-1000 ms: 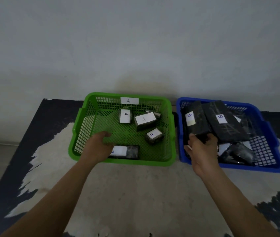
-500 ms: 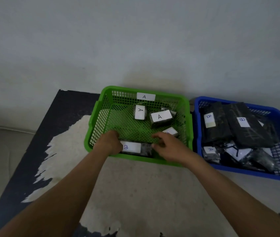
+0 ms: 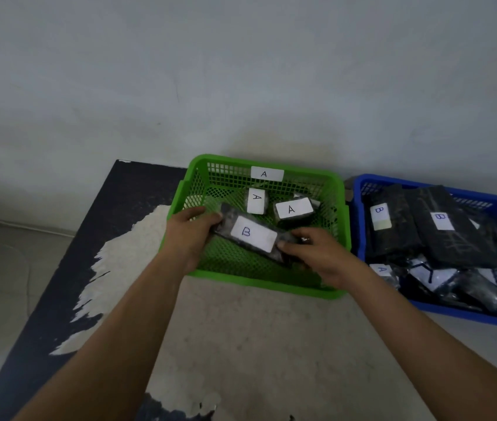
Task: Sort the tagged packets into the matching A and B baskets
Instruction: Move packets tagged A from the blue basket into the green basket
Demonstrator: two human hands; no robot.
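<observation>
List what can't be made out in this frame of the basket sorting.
- Head view: the right hand hides what lies beneath it in the green basket.
- The blue basket is cut off by the right edge.
- Its front packets overlap, hiding most tags.
- The left hand covers one end of the B packet.

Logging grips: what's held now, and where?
The B packet, over the green basket: left hand grips its left end, right hand its right end.

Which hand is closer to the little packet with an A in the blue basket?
The right hand. It holds the B packet just left of the blue basket, near its A packet. The left hand grips the B packet's far end.
</observation>
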